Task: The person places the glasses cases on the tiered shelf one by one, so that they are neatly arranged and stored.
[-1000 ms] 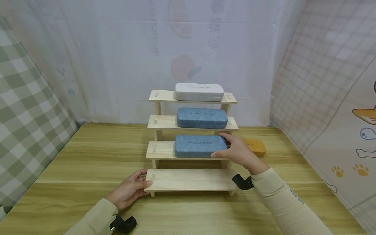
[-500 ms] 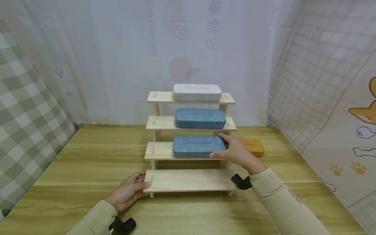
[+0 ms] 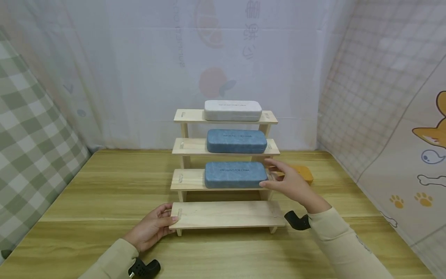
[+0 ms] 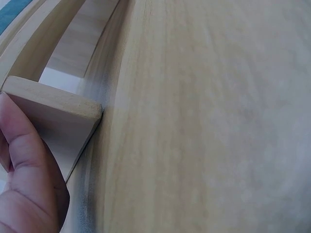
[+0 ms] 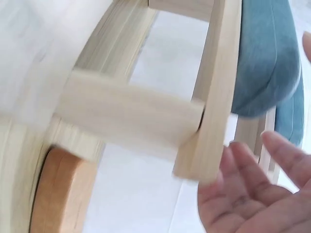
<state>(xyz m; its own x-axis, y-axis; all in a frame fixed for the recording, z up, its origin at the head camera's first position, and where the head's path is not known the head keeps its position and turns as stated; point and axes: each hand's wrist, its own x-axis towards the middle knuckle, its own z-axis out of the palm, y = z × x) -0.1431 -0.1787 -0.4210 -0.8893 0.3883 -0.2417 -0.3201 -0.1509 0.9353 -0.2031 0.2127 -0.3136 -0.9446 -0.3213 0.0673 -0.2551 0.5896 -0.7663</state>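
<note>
A tiered wooden display stand (image 3: 226, 215) holds three oblong hard cases, like glasses cases. The white case (image 3: 232, 112) lies on the top tier, and below it are an upper blue case (image 3: 237, 142) and a lower blue case (image 3: 235, 176). My left hand (image 3: 152, 228) grips the left end of the bottom tier, thumb on top. At the right end of the lower blue case, my right hand (image 3: 293, 186) has its fingers spread and holds nothing. In the right wrist view its fingers (image 5: 284, 155) are apart from the blue case (image 5: 267, 53).
An orange-yellow case (image 3: 304, 174) lies on the wood-grain table (image 3: 104, 186), right of the stand and partly behind my right hand. White cloth (image 3: 139, 77) hangs behind. Checked cloth (image 3: 31, 116) is on the left, printed cloth (image 3: 390, 135) on the right.
My right hand has let go of the lower blue case and moved slightly right. The left hand keeps its grip on the stand. The head view has shifted a little.
</note>
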